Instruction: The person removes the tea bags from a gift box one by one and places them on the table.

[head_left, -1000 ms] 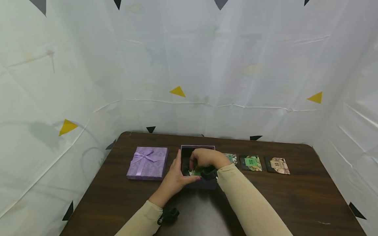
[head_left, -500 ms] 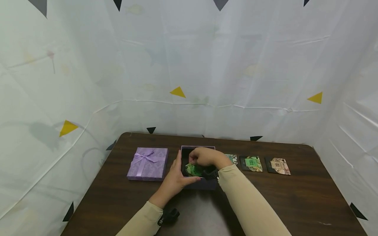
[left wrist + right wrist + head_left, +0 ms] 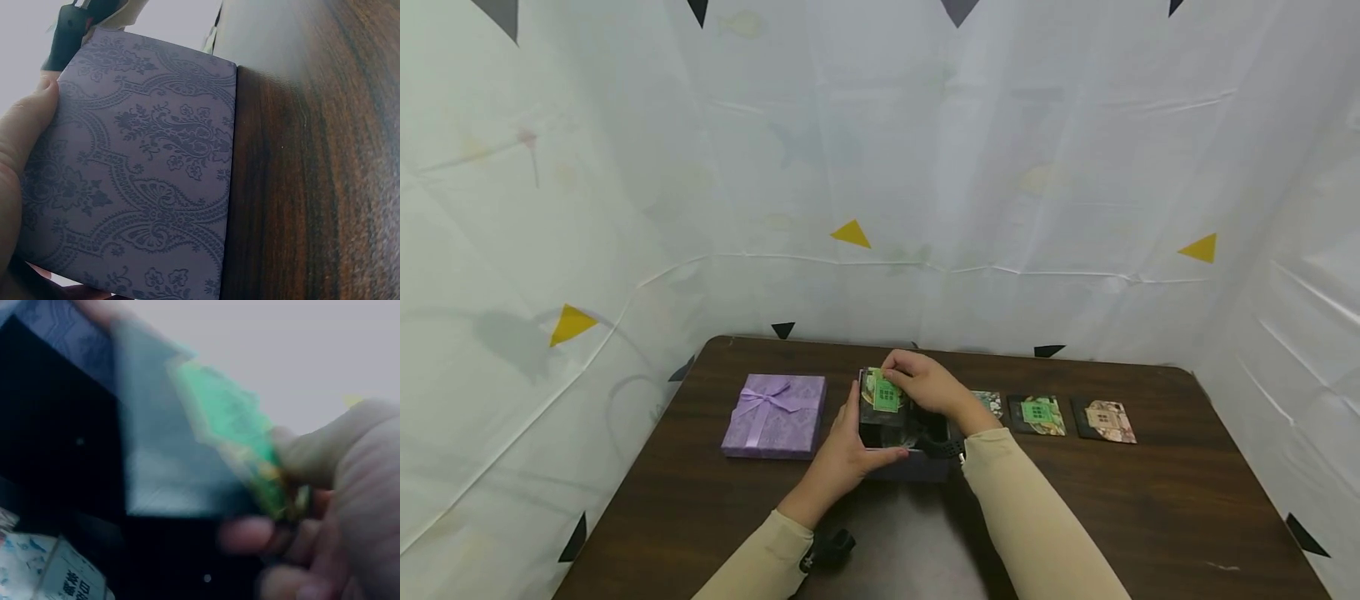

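My left hand (image 3: 842, 458) holds the purple box base (image 3: 906, 471) at its left side, with the thumb along the near edge. In the left wrist view the patterned box wall (image 3: 137, 162) fills much of the picture, standing on the table. My right hand (image 3: 928, 387) pinches a flat dark packet (image 3: 883, 417) with a green label by its upper edge, tilted over the open box. The right wrist view shows this packet (image 3: 169, 444) blurred between thumb and fingers, above the box's black inside.
A purple lid (image 3: 782, 419) with a ribbon bow lies to the left of the box. To the right, similar packets lie in a row: one partly hidden by the wrist (image 3: 988, 402), a green-labelled one (image 3: 1037, 414) and a beige-labelled one (image 3: 1105, 420). White sheeting (image 3: 925, 167) surrounds the brown table (image 3: 1150, 517).
My right hand has risen from inside the box toward its far edge, bringing up the green-labelled packet. My left hand has stayed on the box.
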Available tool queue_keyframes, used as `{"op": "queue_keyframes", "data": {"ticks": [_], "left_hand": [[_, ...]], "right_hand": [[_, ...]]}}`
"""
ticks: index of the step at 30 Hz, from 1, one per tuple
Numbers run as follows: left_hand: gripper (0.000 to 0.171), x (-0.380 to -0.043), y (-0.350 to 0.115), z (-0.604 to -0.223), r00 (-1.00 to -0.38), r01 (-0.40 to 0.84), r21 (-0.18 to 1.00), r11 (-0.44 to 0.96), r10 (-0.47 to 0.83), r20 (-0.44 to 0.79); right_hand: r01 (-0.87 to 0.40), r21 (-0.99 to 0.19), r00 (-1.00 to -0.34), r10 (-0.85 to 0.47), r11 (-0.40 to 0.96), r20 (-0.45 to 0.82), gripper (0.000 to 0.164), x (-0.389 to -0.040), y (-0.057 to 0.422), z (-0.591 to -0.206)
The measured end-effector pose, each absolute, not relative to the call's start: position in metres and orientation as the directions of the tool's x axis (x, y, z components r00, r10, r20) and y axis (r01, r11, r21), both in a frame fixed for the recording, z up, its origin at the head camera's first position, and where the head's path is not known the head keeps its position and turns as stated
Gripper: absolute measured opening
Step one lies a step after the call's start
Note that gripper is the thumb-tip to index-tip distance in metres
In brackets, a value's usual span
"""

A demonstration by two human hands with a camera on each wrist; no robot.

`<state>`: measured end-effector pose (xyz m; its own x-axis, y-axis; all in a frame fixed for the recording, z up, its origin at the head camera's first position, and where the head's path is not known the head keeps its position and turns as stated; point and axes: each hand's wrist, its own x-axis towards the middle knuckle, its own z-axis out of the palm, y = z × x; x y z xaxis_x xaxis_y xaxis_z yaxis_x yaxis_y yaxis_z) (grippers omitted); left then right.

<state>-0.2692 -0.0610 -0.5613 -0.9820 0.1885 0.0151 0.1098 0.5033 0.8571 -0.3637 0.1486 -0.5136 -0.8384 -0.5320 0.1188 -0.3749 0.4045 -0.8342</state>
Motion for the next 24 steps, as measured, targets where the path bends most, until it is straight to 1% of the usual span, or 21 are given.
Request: {"op": "queue_keyframes", "data": {"ticks": [3, 8, 10, 13, 16, 19, 22, 24], "left_hand": [[0.139, -0.269, -0.062, -0.561, -0.983, 0.104, 0.852, 0.513, 0.185, 0.008], [0.139, -0.268, -0.064, -0.562, -0.981, 0.102, 0.855, 0.509, 0.193, 0.003], [0.138, -0.269, -0.064, -0.562, -0.982, 0.103, 0.855, 0.508, 0.19, 0.005], [0.138, -0.269, -0.063, -0.562, -0.983, 0.106, 0.855, 0.508, 0.184, 0.012], [0.138, -0.27, -0.062, -0.562, -0.983, 0.111, 0.854, 0.508, 0.181, 0.02], [0.139, -0.27, -0.062, -0.562, -0.983, 0.111, 0.854, 0.509, 0.18, 0.021], [0.14, -0.27, -0.061, -0.562, -0.983, 0.113, 0.85, 0.514, 0.181, 0.022], [0.141, -0.27, -0.061, -0.562, -0.984, 0.115, 0.844, 0.523, 0.177, 0.024]], "right_hand": [[-0.35, -0.888, -0.855, -0.489, 0.297, 0.173, 0.016, -0.362, 0.153, -0.515], [-0.325, -0.926, -0.896, -0.377, 0.191, 0.237, 0.018, -0.359, 0.156, -0.518], [-0.321, -0.938, -0.906, -0.333, 0.134, 0.263, 0.021, -0.359, 0.157, -0.52], [-0.319, -0.948, -0.909, -0.281, 0.0, 0.306, 0.027, -0.36, 0.158, -0.522], [-0.348, -0.934, -0.907, -0.222, -0.086, 0.358, 0.032, -0.36, 0.16, -0.524], [-0.387, -0.915, -0.91, -0.111, -0.109, 0.399, 0.029, -0.354, 0.164, -0.529], [-0.407, -0.907, -0.914, 0.05, -0.108, 0.403, 0.023, -0.344, 0.169, -0.538], [-0.412, -0.904, -0.905, 0.159, -0.111, 0.393, 0.023, -0.337, 0.172, -0.544]]}}
